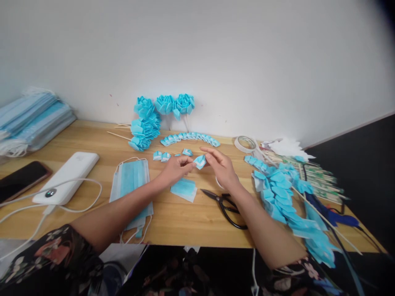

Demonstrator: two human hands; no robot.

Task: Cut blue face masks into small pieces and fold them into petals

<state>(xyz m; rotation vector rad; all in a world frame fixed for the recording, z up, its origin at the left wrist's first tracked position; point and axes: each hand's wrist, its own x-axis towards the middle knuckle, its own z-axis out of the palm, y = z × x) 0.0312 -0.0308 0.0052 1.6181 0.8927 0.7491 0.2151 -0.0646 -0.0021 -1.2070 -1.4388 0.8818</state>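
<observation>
Black scissors (pixel 219 199) lie bodyward of the right hand (pixel 222 167), a flat blue piece (pixel 183 189) bodyward of the left hand (pixel 176 169). The left hand pinches a folded blue piece (pixel 200 162), between both hands, long axis unclear; the right hand's thumb meets its right edge, grip uncertain. Beyond curves a petal row (pixel 191 137).

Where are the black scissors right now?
In the head view, the scissors lie on the table just right of centre, between the cut blue piece and the right forearm, which partly hides them.
</observation>
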